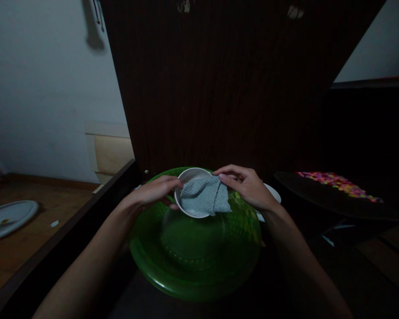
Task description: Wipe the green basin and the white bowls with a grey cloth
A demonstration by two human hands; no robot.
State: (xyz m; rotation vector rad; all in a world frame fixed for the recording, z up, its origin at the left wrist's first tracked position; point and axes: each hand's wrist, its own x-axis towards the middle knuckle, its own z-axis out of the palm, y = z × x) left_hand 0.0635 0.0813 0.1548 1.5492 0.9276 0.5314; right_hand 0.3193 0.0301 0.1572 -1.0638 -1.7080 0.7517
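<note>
White bowl (pixel 190 174) with grey cloth (pixel 201 195), held in two hands above a green basin (pixel 193 241).

From left, as I see it: left hand (pixel 162 189), fingers curled on the bowl's left rim; the hold looks light to me, and a smooth or damp rim could let the bowl slip into the basin below. Bowl, tipped, mouth toward the person. Cloth, partly inside, loose end over the right rim; a hard tug on it could twist the bowl from the fingers. Right hand (pixel 248 185), thumb and forefinger closed on the cloth's upper edge; too slack a pinch could drop it. White dish (pixel 273 193), beyond the right wrist, partly hidden; a wide elbow swing might knock it.
</note>
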